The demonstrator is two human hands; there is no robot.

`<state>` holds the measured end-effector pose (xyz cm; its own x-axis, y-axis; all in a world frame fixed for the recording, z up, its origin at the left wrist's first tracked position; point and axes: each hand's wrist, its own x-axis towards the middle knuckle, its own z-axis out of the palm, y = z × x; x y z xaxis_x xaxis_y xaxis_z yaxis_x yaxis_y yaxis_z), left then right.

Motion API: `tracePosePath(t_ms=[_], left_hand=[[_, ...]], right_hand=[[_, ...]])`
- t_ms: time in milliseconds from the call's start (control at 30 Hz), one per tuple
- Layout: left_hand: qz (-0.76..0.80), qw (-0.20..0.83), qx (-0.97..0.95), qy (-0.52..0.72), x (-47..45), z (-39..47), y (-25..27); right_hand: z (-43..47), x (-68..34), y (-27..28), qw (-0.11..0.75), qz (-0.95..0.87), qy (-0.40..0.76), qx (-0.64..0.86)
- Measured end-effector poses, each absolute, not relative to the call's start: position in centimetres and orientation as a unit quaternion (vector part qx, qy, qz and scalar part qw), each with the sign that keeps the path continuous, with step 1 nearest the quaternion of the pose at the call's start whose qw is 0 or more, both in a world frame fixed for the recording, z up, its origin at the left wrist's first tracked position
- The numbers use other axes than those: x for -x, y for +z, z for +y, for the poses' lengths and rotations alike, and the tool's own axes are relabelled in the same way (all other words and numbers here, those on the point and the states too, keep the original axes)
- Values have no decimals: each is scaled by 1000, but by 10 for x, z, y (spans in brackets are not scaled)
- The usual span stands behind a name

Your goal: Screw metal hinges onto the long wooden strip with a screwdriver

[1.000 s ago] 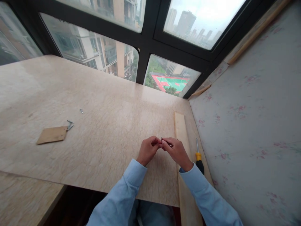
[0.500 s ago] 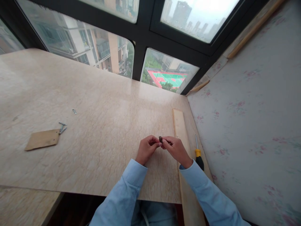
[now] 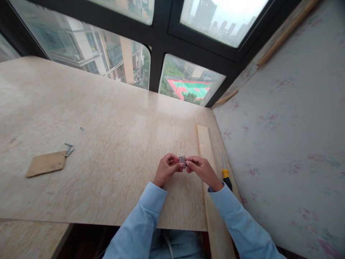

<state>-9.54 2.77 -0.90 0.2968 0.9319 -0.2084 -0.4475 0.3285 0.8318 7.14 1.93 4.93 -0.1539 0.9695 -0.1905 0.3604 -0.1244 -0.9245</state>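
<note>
A small hinge-like metal plate [image 3: 182, 162], greyish on the side facing me, is held just above the stone counter. My left hand [image 3: 168, 169] pinches its left edge between thumb and fingers. On the other edge, the thumb and fingertips of my right hand [image 3: 201, 169] are closed. The fingers cover parts of the plate, so its full shape is hidden. Right of my hands lies a long pale wooden board [image 3: 204, 140], partly under my right forearm. A screwdriver [image 3: 225, 172] with a yellow and black handle lies beside the board, along the wall.
On the left of the counter [image 3: 113, 172] lies a small brown wooden piece [image 3: 45, 164] with holes at one end. Several screws [image 3: 69, 149] sit by it, and one more screw [image 3: 82, 130] lies farther back. A papered wall [image 3: 269, 144] bounds the right; a dark-framed window [image 3: 156, 64] stands behind.
The metal plate has turned in my fingers: a dark, bronze-coloured side showed before, and a grey flat side shows now. My hands have stayed in nearly the same place. The view has shifted slightly.
</note>
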Motion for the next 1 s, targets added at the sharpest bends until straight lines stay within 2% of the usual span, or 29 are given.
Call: tracePosePath(t_ms=[167, 433, 833, 933, 1000], left_hand=[[349, 753, -308, 465, 97, 26, -9], [330, 748, -327, 475, 95, 18, 0], [329, 763, -363, 421, 82, 8, 19], [354, 745, -379, 419, 70, 7, 25], [376, 717, -402, 427, 61, 5, 29]], right_hand=[[15, -71, 49, 282, -613, 483, 558], [2, -70, 58, 281, -659, 436, 544], [-18, -90, 69, 340, -588, 485, 550], [-23, -99, 67, 352, -570, 451, 589], [-28, -104, 64, 351, -590, 389, 614]])
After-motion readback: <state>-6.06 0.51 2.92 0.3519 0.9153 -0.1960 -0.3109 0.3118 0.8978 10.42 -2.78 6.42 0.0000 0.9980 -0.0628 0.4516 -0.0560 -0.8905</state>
